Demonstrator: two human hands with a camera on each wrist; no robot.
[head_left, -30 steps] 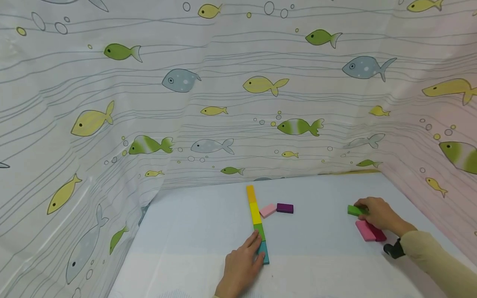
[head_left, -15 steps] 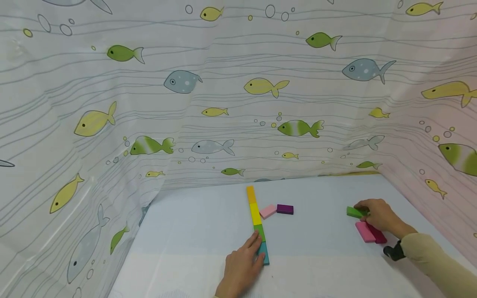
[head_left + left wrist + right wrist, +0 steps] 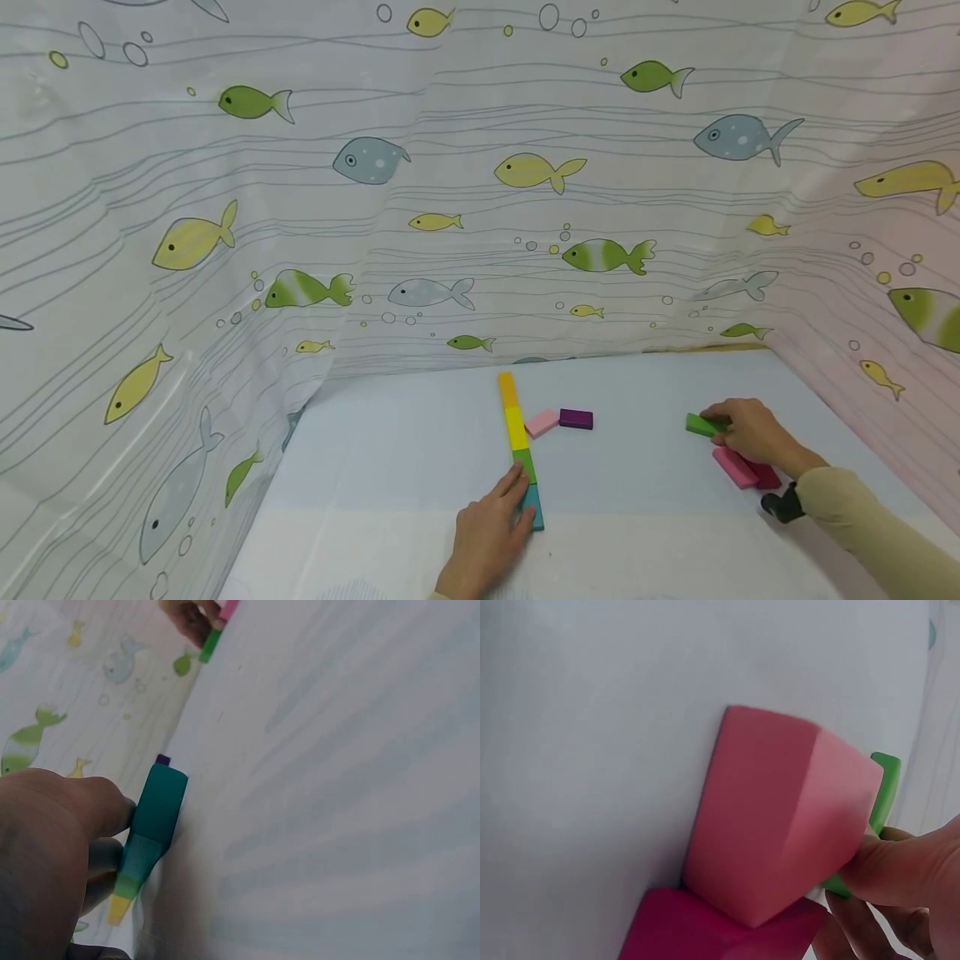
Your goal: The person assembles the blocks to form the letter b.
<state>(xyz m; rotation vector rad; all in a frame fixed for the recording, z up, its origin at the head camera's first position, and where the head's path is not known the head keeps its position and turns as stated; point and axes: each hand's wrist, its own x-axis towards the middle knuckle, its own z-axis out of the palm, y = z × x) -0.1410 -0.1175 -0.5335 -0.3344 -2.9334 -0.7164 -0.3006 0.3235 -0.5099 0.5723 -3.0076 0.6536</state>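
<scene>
A row of flat blocks stretches away from me in the head view: orange [image 3: 507, 389], yellow [image 3: 516, 427], green [image 3: 525, 465] and teal [image 3: 533, 507]. My left hand [image 3: 486, 529] rests along its near end, fingertips on the green block and thumb at the teal one [image 3: 159, 802]. Over on the right, my right hand [image 3: 752, 431] pinches another green block [image 3: 701, 424] between thumb and fingers. Just in front of that hand lie a pink block [image 3: 734, 467] and a crimson block [image 3: 765, 475], side by side; the crimson one [image 3: 682, 930] is partly hidden by the pink.
Between the hands, a pale pink block [image 3: 542, 422] lies slanted against the row, with a dark purple block [image 3: 576, 419] at its right end. A fish-patterned curtain [image 3: 525, 250] surrounds the white table [image 3: 630, 533] at the back and sides.
My right hand has shifted slightly left with the green block. The pink block beside it has turned a little. My left hand stays in place on the row.
</scene>
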